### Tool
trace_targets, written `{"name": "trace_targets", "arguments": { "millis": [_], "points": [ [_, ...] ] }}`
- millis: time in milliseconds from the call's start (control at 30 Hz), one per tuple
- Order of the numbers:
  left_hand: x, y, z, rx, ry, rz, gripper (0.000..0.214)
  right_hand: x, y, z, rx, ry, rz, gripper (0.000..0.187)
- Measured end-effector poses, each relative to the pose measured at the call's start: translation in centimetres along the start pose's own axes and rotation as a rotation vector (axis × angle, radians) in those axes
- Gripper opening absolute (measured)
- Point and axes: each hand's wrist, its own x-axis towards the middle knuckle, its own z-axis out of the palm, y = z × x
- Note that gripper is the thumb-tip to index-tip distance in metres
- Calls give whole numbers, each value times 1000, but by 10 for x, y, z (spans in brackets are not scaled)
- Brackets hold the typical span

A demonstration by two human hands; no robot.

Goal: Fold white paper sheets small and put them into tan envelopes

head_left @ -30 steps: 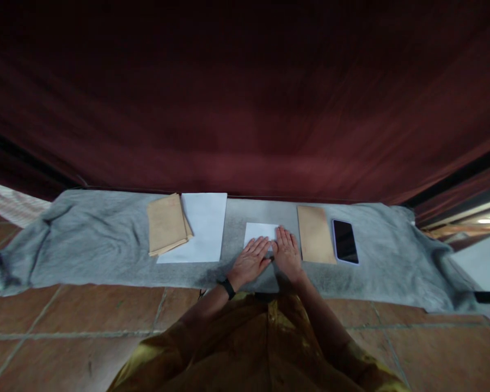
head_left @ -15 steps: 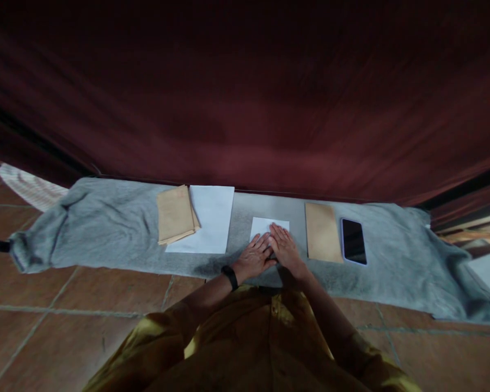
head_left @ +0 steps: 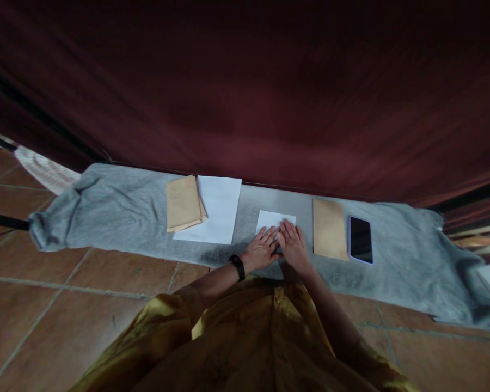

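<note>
A small white sheet of paper, seemingly folded, lies flat on the grey cloth in front of me. My left hand, with a black band on its wrist, rests flat on its lower left part, fingers stretched out. Beside it, my right hand presses flat on the paper's right side, fingers extended. The two hands touch or nearly touch, and they hide the paper's lower edge. To the right lies a single brown envelope. On the left, a stack of brown envelopes partly covers larger white paper.
A phone in a lilac case lies right of the single envelope. The grey cloth covers a long narrow surface. Dark red fabric rises behind it. Tiled floor shows below the front edge.
The view has shifted and tilted slightly, so everything appears a little further right and most things higher. Both hands stay flat on the small paper, with hardly any movement of their own.
</note>
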Motion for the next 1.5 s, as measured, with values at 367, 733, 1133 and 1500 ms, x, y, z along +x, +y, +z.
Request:
{"name": "trace_targets", "arguments": {
  "millis": [367,733,1133,1500],
  "points": [
    [-1,1,-6,-78,-23,-21,68,-39,-3,-10,-53,-19,22,60],
    [19,6,11,-170,97,-234,69,-43,-7,-16,-23,8,32,53],
    [47,-21,17,-112,115,-359,72,-38,-11,-20,2,25,93,58],
    [32,-39,27,-108,212,-466,69,-32,-13,-13,34,61,166,55]
  ]
}}
